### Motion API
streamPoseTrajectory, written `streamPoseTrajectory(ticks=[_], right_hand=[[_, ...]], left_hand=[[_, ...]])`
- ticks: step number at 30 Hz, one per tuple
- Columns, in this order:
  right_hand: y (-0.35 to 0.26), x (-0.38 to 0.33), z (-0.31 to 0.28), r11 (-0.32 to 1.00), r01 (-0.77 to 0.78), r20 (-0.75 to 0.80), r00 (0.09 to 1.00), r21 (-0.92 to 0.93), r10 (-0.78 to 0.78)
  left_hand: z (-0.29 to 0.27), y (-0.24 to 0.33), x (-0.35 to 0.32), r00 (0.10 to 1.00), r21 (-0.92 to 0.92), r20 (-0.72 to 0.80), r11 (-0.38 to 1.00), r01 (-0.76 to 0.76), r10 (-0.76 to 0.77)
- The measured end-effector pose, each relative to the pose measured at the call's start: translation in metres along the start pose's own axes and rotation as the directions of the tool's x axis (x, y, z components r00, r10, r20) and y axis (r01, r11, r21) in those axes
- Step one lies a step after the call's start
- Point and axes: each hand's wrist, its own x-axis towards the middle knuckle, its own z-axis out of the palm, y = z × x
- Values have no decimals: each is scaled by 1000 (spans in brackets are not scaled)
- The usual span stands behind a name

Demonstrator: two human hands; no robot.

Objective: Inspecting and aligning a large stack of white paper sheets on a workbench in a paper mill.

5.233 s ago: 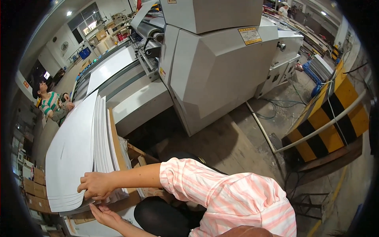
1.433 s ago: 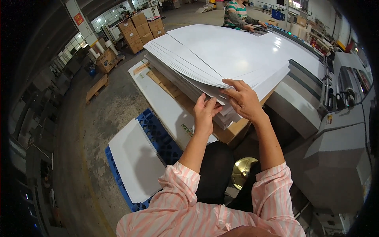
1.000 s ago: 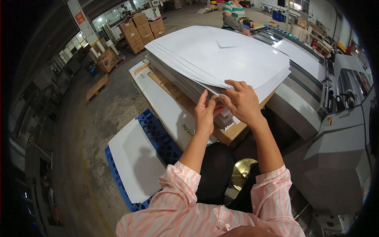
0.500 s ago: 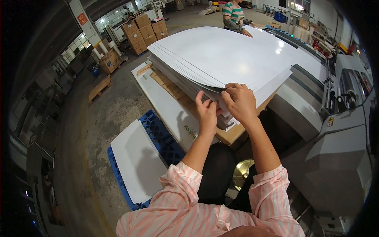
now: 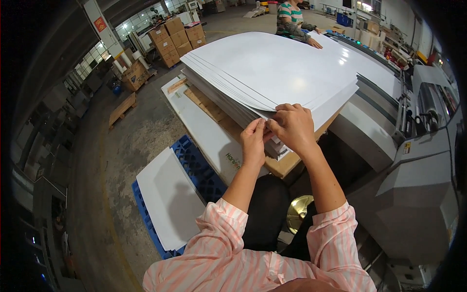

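Observation:
In front of me lies a tall stack of large white sheets [image 5: 272, 63], its upper sheets fanned and lifted at the near corner. My right hand [image 5: 294, 127] grips the corner of the top sheets, fingers over the upper face. Close beside it, my left hand [image 5: 254, 142] pinches at the edges of the sheets just below, thumb and fingertips together. The two hands nearly touch at the corner. The exact number of sheets in each hand is hidden by the fingers.
A blue plastic pallet [image 5: 194, 165] with a smaller pile of white sheets [image 5: 168, 199] stands at left. A grey machine [image 5: 413, 194] fills the right. Across the stack, a person's hand [image 5: 314, 43] rests near the sheets. Cardboard boxes [image 5: 172, 36] are piled far left.
My left hand's fingers have closed from a spread pose onto the sheet edges. My right hand stays at the corner. The other person's hand has moved slightly right.

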Motion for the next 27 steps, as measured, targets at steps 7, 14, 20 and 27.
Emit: streamPoseTrajectory(ticks=[7,14,20,27], right_hand=[[-2,4,-2,991,-85,4,996,-105,86],[2,-1,-6,998,25,-51,998,-51,-27],[0,4,2,997,-74,-49,996,-29,73],[12,12,0,968,170,-310,925,-184,-221]], left_hand=[[0,-1,0,1000,24,-1,1000,-16,16],[5,2,-3,1000,66,6,997,-27,26],[5,2,-1,999,36,36,999,-10,8],[-4,1,2,993,109,116,994,-22,9]])
